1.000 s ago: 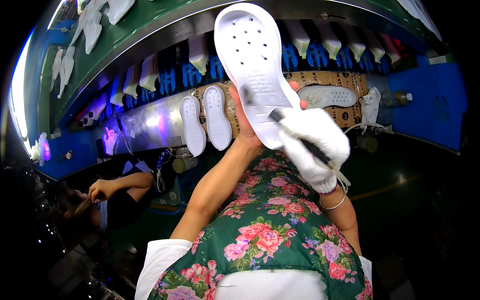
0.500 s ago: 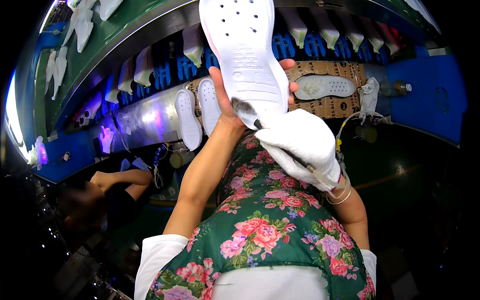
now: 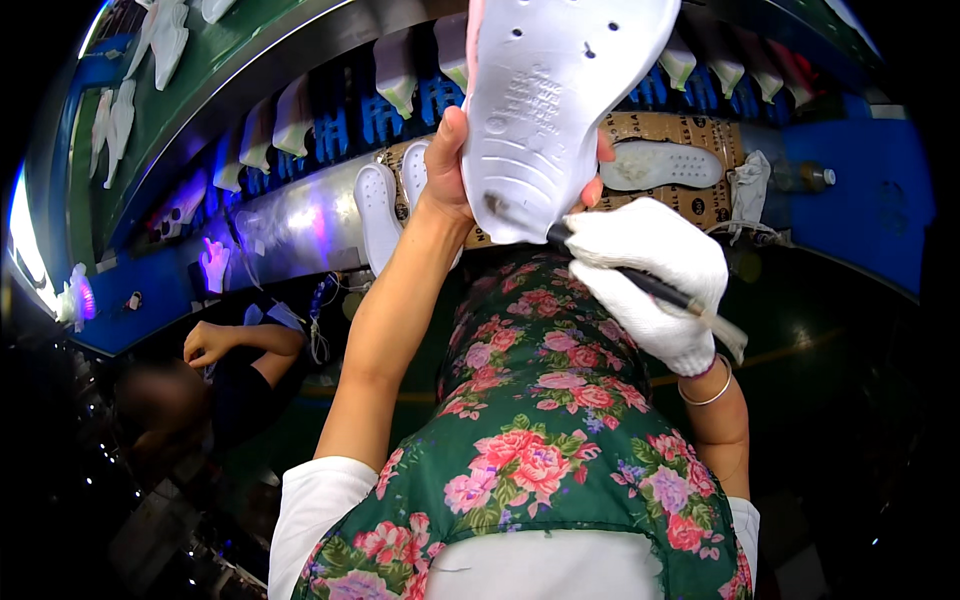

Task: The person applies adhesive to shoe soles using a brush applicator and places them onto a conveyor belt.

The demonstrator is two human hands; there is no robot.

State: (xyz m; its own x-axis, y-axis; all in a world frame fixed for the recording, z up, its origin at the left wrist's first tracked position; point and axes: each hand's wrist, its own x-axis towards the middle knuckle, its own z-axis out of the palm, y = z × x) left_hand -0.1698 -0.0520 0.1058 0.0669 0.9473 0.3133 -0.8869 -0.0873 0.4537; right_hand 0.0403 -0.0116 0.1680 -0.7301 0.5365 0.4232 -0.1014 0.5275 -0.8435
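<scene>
Your left hand (image 3: 447, 165) bare; right hand (image 3: 650, 280) in white knit cloth glove. Sole (image 3: 555, 100) you grip: matt white foam or rubber, ribbed, perforated. Brush (image 3: 640, 283) handle dark, glossy. Apron (image 3: 540, 420) floral cloth. Bracelet (image 3: 705, 395) shiny metal. Conveyor panel (image 3: 290, 225) gleaming metal.

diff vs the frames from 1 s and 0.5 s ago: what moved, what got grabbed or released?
The white shoe sole has come up and closer, its toe now past the top edge. The brush tip has moved down to the sole's heel end. Nothing grabbed or released: left hand still grips the sole, gloved right hand still holds the brush.
</scene>
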